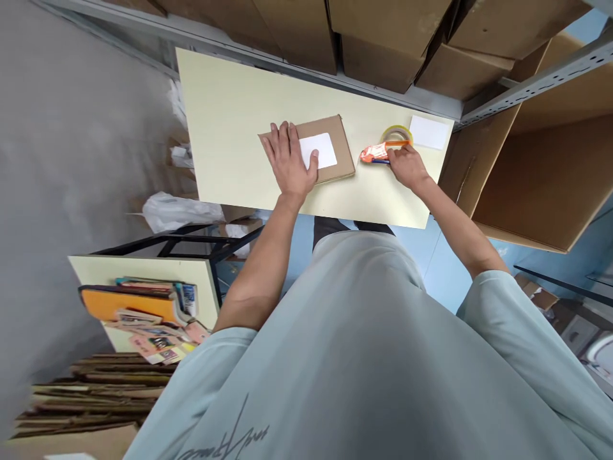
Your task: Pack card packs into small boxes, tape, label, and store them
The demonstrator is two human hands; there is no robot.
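Observation:
My left hand (288, 161) lies flat, fingers stretched, on a flat brown cardboard parcel (335, 137) with a white label (319, 151), in the middle of the pale yellow table (225, 121). My right hand (405, 165) is closed on the orange tape dispenser (376, 153), which rests on the table to the right of the parcel. A roll of clear tape (396, 133) sits on its far end. A white sheet of labels (429, 131) lies at the table's far right corner.
Brown cartons (383, 38) fill a metal shelf behind the table. A large open carton (541, 172) stands at the right. At the left are plastic bags (175, 211), a lower table with books and papers (143, 306), and stacked flat cardboard (90, 390).

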